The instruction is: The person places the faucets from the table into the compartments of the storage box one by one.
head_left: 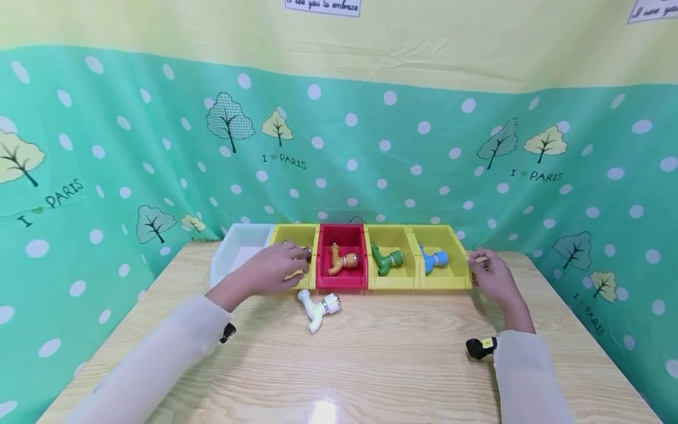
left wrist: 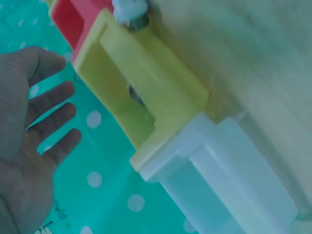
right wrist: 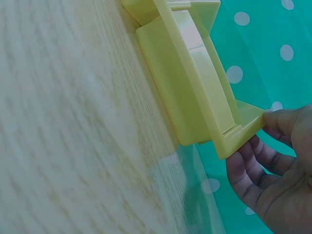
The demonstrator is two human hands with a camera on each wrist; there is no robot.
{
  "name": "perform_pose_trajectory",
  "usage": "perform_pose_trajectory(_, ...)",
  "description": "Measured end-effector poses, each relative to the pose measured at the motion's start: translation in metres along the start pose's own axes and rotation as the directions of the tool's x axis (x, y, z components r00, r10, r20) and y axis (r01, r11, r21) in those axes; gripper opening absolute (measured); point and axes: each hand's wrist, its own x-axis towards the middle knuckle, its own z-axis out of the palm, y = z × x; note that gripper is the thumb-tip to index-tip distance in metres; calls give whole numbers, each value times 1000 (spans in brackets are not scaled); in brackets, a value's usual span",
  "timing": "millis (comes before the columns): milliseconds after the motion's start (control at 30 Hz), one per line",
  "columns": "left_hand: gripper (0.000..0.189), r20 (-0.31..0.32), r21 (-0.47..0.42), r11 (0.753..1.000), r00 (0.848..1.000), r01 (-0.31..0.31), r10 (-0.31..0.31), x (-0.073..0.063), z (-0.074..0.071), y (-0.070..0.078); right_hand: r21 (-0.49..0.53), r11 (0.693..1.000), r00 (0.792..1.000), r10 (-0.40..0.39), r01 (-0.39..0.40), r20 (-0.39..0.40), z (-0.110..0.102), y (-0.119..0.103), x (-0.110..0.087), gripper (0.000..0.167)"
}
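My left hand (head_left: pixel 278 268) reaches over the left yellow bin (head_left: pixel 288 232); in the left wrist view its fingers are spread and hold nothing. A tap in that bin is mostly hidden behind the hand. With thumb and fingers, my right hand (head_left: pixel 494 277) pinches the outer edge of the rightmost yellow bin (right wrist: pixel 178 97). That bin holds a blue tap (head_left: pixel 435 259). Further left in the row lie a green tap (head_left: pixel 389 261) in a yellow bin and an orange tap (head_left: pixel 343 260) in a red bin (head_left: pixel 341 282). A white tap (head_left: pixel 318 309) lies on the table before the row.
A white bin (head_left: pixel 246 238) forms the left end of the row. The wooden table (head_left: pixel 371 365) extends in front of the bins. A green dotted curtain (head_left: pixel 349 147) hangs behind and at both sides. Black wrist devices (head_left: pixel 481 348) sit at both sleeves.
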Motion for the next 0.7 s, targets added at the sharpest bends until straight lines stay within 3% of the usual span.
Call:
perform_pose_trajectory(300,23,49,-35,997,996,-75,77,-12,12,27,-4,1000,1000,10,-10,0,1,-1,1,37)
perform_pose_trajectory(700,30,151,-134,986,981,-103,123,-18,29,44,-2,1000,1000,3,-3,1,0,-3,-1,36)
